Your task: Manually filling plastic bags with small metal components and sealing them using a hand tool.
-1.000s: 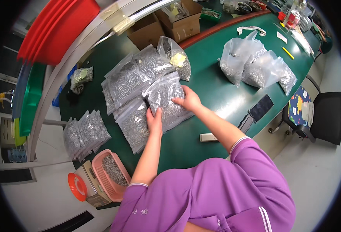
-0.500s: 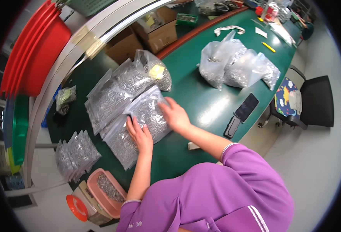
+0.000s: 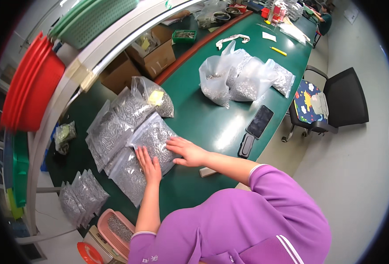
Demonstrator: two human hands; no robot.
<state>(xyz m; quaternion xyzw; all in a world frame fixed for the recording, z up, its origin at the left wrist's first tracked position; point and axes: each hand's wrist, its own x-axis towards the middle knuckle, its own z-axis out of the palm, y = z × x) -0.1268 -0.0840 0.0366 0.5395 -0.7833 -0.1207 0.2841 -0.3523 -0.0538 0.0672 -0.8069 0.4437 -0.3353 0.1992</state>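
A clear plastic bag full of small metal parts [image 3: 154, 135] lies flat on the green table [image 3: 221, 132]. My left hand [image 3: 150, 168] rests with outstretched fingers at its lower left edge, where it meets a second bag of parts [image 3: 129, 177]. Along the right edge of the first bag, my right hand [image 3: 189, 152] touches the plastic, fingers apart and palm down. Neither hand grips anything. More filled bags [image 3: 115, 125] lie overlapped just beyond, one of them bearing a yellow note [image 3: 156, 97].
Upright bags of parts [image 3: 238, 79] stand at the far right, near a phone [image 3: 260, 122] and a black case [image 3: 246, 145]. Small filled bags [image 3: 83, 196] and a pink tray [image 3: 108, 224] sit at left. A metal frame [image 3: 77, 75] and a chair [image 3: 331, 103] flank the table.
The head view has shifted, so the table's things appear elsewhere in the picture. My right hand has come down from above the bag's upper right part to its right edge.
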